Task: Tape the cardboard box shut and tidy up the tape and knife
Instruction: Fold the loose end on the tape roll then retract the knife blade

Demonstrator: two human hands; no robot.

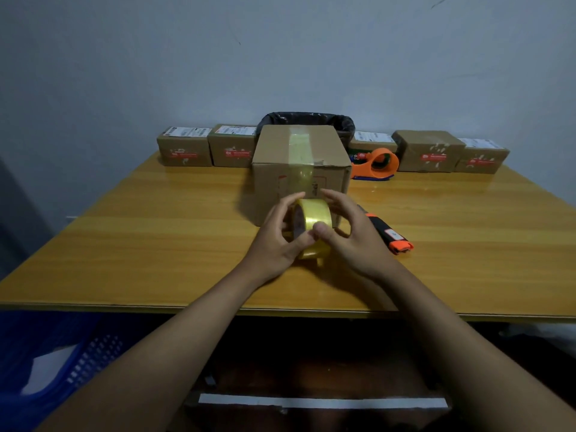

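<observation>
Counted on the wooden surface [124, 244]: one large cardboard box [299, 169], five small labelled parcels, one roll of yellow tape [313, 227], one orange tape dispenser [378, 165], one orange-and-black utility knife [389, 233].

Large cardboard box at centre, flaps closed, a strip of yellowish tape [300, 151] running along the top and down the near face.

Small parcels in a row at the far edge by the wall: two left of the box ( [184, 148], [232, 146]), three right of it ( [372, 141], [428, 151], [481, 155]).

Behind the box, one bin lined with a black bag [308, 120]; contents hidden.

Tape roll just in front of the box, held on edge between both hands. Left hand [277, 238] curled around the roll's left side, thumb against the rim. Right hand [349, 235] closed on the right side, thumb pressed on the outer band of tape, fingers arched over the top.

Knife flat on the surface, just right of the right hand, not touched.

Dispenser right of the box, before the parcels.

Blue plastic crate [62, 353] below the surface at lower left; white material inside, kind unclear.
</observation>
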